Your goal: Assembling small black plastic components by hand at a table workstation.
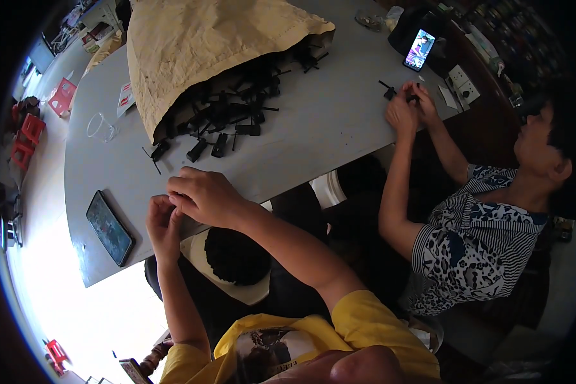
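Observation:
Just over the near table edge, my left hand (164, 229) and my right hand (206, 194) meet, fingertips pinched together. Whatever sits between them is hidden by the fingers. Past my hands, many small black plastic parts with thin stems (219, 145) spill from the mouth of a large brown paper sack (217, 45). One black part (160, 151) lies apart at the left end of the pile, nearest my hands. Below my right forearm, a pale container or bag (195, 251) on my lap carries a round heap of fine black pieces (237, 256).
On the grey table (326, 121) lie a dark phone (110, 227) and a clear cup (101, 127). At right a co-worker (486, 224) handles a small black part, facing a propped lit phone (420, 50). A socket box (463, 84) is beyond. Red stools (27, 139) stand at far left.

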{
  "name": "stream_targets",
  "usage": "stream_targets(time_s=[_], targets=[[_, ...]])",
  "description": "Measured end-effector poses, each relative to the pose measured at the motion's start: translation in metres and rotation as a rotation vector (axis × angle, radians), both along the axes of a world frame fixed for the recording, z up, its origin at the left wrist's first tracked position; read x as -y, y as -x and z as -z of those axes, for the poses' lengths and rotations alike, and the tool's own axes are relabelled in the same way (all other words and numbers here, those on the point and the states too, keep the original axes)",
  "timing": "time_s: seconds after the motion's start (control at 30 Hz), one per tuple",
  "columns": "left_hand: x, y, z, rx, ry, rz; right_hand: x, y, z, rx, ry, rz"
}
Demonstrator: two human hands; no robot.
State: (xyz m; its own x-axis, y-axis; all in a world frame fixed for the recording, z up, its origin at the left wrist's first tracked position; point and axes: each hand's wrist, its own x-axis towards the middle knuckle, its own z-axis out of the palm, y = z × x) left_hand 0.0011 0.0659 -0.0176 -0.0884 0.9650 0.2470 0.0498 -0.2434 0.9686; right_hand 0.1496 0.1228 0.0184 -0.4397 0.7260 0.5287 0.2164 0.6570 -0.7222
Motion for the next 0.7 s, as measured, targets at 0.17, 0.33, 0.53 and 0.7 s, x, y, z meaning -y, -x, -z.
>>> stream_targets(time_s=[0.17, 0.33, 0.53, 0.7], targets=[[0.0008, 0.0019, -0.0006, 0.004, -0.001, 0.01, 0.0019, -0.0005, -0.001, -0.015, 0.02, 0.0], [0.001, 0.0025, 0.0027, 0.084, -0.028, -0.008, 0.0046, -0.0002, -0.0014, -0.013, 0.026, -0.044], [0.0025, 0.0062, 0.0049, 0.082, -0.027, 0.015, 0.0049, 0.0002, -0.0009, 0.004, 0.063, -0.078], [0.0006, 0.0017, -0.0027, 0.037, 0.043, 0.013, 0.0017, 0.0016, 0.0034, -0.058, 0.076, -0.071]])
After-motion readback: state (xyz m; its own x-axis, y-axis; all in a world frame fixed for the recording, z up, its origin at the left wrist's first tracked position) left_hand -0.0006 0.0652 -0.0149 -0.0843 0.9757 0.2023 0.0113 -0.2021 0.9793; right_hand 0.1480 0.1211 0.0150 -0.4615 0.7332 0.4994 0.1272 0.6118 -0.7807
